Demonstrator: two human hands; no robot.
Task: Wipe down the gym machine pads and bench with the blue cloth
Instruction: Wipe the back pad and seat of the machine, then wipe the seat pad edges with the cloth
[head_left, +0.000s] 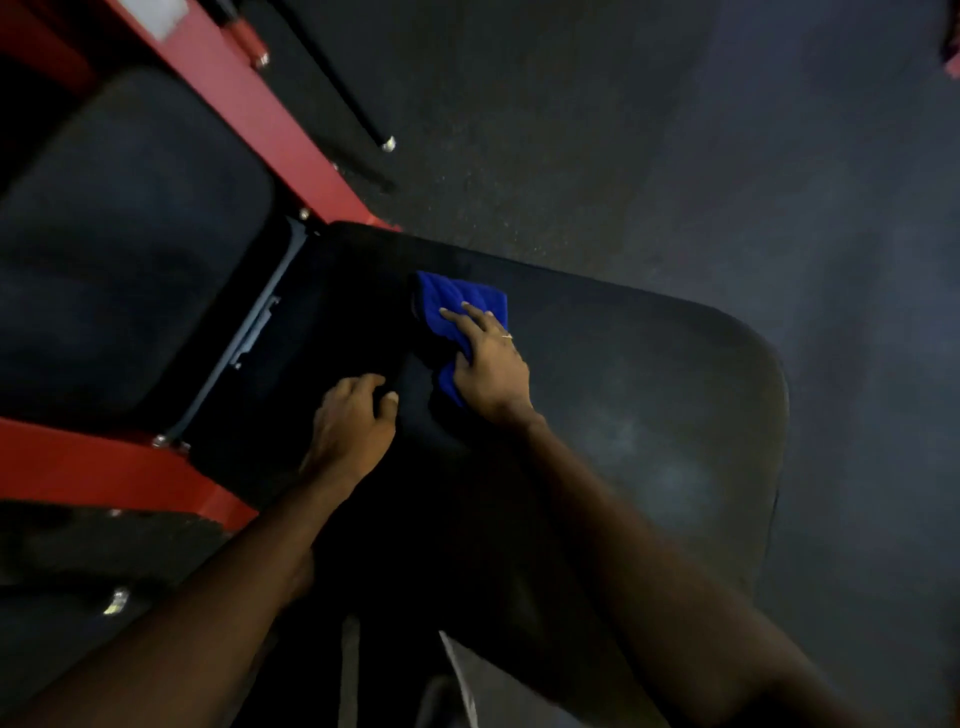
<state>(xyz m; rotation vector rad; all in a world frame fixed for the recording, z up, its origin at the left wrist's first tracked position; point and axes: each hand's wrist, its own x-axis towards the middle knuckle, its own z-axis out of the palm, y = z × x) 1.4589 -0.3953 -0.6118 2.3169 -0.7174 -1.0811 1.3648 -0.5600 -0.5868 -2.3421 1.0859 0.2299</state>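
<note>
A black padded bench seat (649, 405) fills the middle of the view. The blue cloth (457, 304) lies bunched on its upper part. My right hand (491, 369) presses flat on the cloth, fingers spread over it, a ring on one finger. Just to the left, my left hand (353, 421) rests on the seat with its fingers curled, holding nothing. A second black pad (119, 234), the back pad, lies at the left beyond a narrow gap.
A red steel frame (270, 124) runs diagonally along the top left, and another red beam (104, 473) crosses the lower left. A black bar with a silver tip (387, 143) lies on the dark rubber floor (675, 130) beyond the bench.
</note>
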